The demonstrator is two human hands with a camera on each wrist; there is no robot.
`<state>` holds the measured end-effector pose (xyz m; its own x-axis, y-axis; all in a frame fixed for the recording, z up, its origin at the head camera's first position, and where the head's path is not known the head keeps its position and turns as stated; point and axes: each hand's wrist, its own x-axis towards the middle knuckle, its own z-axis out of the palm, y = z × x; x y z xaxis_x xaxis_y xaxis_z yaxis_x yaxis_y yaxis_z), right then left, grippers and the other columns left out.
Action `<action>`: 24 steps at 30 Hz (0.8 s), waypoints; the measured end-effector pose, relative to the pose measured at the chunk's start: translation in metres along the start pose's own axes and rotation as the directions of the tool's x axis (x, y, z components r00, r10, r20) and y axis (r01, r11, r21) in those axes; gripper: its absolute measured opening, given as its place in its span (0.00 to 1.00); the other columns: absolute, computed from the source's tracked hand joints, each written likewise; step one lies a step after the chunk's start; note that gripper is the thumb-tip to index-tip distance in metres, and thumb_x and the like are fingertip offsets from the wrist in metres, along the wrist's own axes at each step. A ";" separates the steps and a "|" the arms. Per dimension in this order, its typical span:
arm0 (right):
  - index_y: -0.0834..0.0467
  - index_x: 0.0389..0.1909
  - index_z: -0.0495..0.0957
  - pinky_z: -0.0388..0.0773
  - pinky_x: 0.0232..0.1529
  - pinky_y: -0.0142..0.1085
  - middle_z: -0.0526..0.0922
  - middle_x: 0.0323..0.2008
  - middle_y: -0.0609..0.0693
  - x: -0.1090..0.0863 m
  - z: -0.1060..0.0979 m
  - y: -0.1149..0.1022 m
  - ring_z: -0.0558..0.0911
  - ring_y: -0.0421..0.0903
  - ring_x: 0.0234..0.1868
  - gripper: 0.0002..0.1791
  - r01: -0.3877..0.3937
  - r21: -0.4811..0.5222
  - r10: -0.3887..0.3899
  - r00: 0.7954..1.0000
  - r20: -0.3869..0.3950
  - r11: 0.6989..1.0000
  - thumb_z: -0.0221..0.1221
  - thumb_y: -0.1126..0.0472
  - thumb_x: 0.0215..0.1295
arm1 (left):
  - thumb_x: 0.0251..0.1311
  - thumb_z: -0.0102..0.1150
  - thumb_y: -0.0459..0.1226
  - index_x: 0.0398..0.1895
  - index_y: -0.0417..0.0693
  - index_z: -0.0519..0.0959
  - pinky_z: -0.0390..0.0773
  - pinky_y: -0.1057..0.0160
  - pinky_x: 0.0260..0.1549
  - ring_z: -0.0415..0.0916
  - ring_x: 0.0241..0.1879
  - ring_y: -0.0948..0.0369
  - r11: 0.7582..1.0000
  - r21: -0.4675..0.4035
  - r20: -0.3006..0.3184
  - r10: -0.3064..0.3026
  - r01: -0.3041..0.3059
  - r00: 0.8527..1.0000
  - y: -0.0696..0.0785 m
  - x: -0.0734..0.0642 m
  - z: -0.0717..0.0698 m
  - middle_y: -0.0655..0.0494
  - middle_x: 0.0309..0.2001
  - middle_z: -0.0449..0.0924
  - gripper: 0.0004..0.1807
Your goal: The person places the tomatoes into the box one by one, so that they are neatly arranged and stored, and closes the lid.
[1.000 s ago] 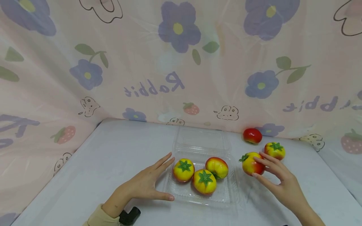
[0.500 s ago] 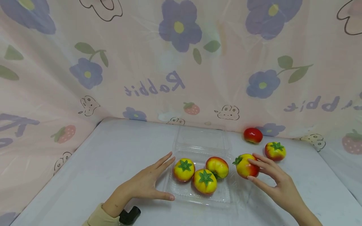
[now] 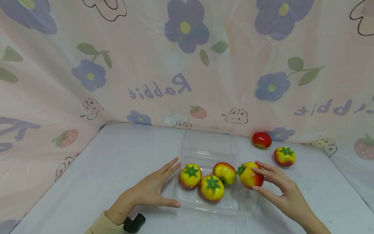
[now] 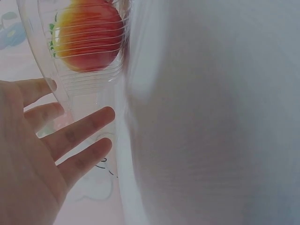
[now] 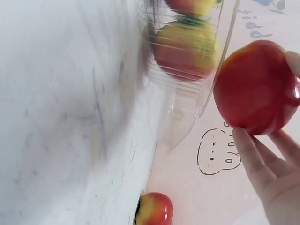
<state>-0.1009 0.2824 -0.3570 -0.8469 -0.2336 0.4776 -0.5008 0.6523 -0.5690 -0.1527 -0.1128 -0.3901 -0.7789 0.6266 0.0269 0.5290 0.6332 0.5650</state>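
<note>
A clear plastic clamshell box (image 3: 204,207) lies with its lid (image 3: 208,143) folded back. Three yellow-red artificial tomatoes with green star-shaped tops sit in it: a left one (image 3: 190,175), a front one (image 3: 212,188) and a right one (image 3: 224,173). My left hand (image 3: 149,191) is spread at the box's left side, fingers mostly straight; in the left wrist view one fingertip (image 4: 51,84) appears against the clear wall. My right hand (image 3: 281,188) holds another tomato (image 3: 252,175) between thumb and fingers, at the box's right edge. Its red underside (image 5: 258,89) shows in the right wrist view, above rim level.
Two more tomatoes rest on the white table (image 3: 131,156) at the back right: a red one (image 3: 261,140) near the curtain and a yellow-red one (image 3: 284,157) beyond my right hand. A patterned curtain (image 3: 152,65) stands behind the table.
My right hand has moved left and slightly nearer with the tomato, from beside the back-right tomato to the box's right edge. The left hand stays in place.
</note>
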 end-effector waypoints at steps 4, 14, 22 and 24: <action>0.51 0.56 0.78 0.72 0.46 0.14 0.73 0.62 0.44 -0.001 0.001 -0.002 0.73 0.23 0.54 0.30 -0.008 0.000 0.008 1.000 0.027 1.000 0.70 0.71 0.50 | 0.41 0.62 0.70 0.77 0.61 0.47 0.64 0.36 0.61 0.52 0.73 0.50 1.000 -0.003 -0.003 -0.006 0.006 1.000 0.000 0.000 0.000 0.64 0.78 0.35 0.61; 0.49 0.55 0.78 0.73 0.46 0.15 0.74 0.61 0.47 0.000 0.004 -0.006 0.72 0.24 0.55 0.29 0.010 0.007 -0.010 0.998 0.061 1.000 0.70 0.69 0.51 | 0.42 0.63 0.70 0.77 0.61 0.47 0.65 0.34 0.59 0.54 0.72 0.48 1.000 0.001 0.001 -0.007 0.007 1.000 -0.001 0.001 0.001 0.61 0.78 0.36 0.60; 0.46 0.55 0.79 0.75 0.45 0.18 0.75 0.60 0.45 0.000 0.007 -0.010 0.71 0.23 0.55 0.28 -0.016 -0.010 0.017 0.996 0.087 1.000 0.71 0.65 0.51 | 0.42 0.62 0.69 0.77 0.62 0.47 0.65 0.34 0.59 0.54 0.72 0.47 1.000 0.009 -0.002 -0.009 0.009 1.000 -0.002 0.002 0.001 0.61 0.78 0.36 0.60; 0.47 0.55 0.79 0.75 0.45 0.18 0.76 0.59 0.46 0.000 0.008 -0.010 0.72 0.24 0.55 0.29 0.004 -0.002 -0.004 0.996 0.091 1.000 0.71 0.66 0.50 | 0.42 0.63 0.69 0.77 0.62 0.47 0.65 0.34 0.59 0.54 0.72 0.47 1.000 0.010 -0.006 -0.003 0.003 1.000 -0.002 0.001 0.002 0.61 0.78 0.36 0.60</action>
<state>-0.0968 0.2704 -0.3564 -0.8575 -0.3009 0.4173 -0.5043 0.6525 -0.5657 -0.1539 -0.1127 -0.3924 -0.7823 0.6221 0.0303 0.5300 0.6394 0.5570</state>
